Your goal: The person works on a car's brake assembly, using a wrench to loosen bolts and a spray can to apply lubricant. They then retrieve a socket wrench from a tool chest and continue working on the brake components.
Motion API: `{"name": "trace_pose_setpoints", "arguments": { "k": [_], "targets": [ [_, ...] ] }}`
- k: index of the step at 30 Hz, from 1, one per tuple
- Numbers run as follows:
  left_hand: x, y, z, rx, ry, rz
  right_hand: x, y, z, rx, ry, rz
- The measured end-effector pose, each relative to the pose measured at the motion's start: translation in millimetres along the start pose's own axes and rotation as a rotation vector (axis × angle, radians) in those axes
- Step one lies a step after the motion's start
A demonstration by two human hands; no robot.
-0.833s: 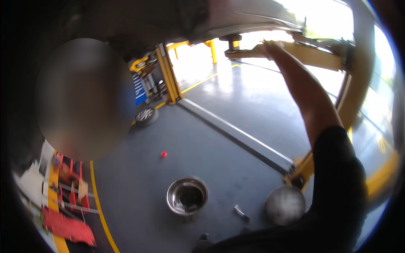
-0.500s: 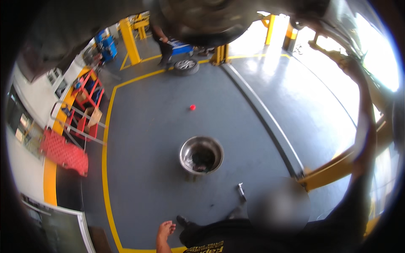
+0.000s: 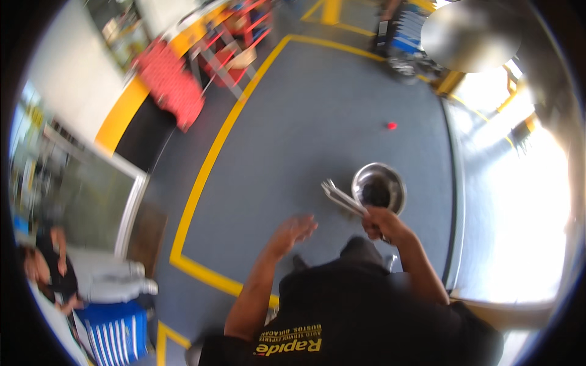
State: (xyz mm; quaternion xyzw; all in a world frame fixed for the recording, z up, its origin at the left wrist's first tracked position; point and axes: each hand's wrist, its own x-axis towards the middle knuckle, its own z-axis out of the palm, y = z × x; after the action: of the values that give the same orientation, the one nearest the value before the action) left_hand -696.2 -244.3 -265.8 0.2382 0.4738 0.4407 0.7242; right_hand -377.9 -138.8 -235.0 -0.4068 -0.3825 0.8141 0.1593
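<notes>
My right hand [image 3: 381, 224] has come down, gripping a long silver metal tool [image 3: 343, 197] near a round steel basin [image 3: 397, 181], presumably end-held for reach; my empty left hand [image 3: 294, 230] is loosely spread.

The bowl [image 3: 398, 186] and hand tooling [image 3: 343, 199] look shiny metal — the shirt [image 3: 366, 305], matt cloth.

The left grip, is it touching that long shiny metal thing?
Apart. The head view shows grey floor between the left grip and the shiny metal thing, which the right grip holds by one end.
</notes>
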Motion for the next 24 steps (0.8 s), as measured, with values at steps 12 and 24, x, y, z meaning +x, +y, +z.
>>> {"name": "trace_pose_setpoints", "arguments": {
  "k": [12,24],
  "targets": [
    [-128.3,95.7,-259.9,-0.568,0.593,0.579,349.0,-85.6,419.7,-0.368,-0.868,0.609],
    [-277.2,51.5,-431.4,-0.681,1.415,0.347,500.0,34.4,779.8,-0.877,-1.061,1.092]
  ]
}}
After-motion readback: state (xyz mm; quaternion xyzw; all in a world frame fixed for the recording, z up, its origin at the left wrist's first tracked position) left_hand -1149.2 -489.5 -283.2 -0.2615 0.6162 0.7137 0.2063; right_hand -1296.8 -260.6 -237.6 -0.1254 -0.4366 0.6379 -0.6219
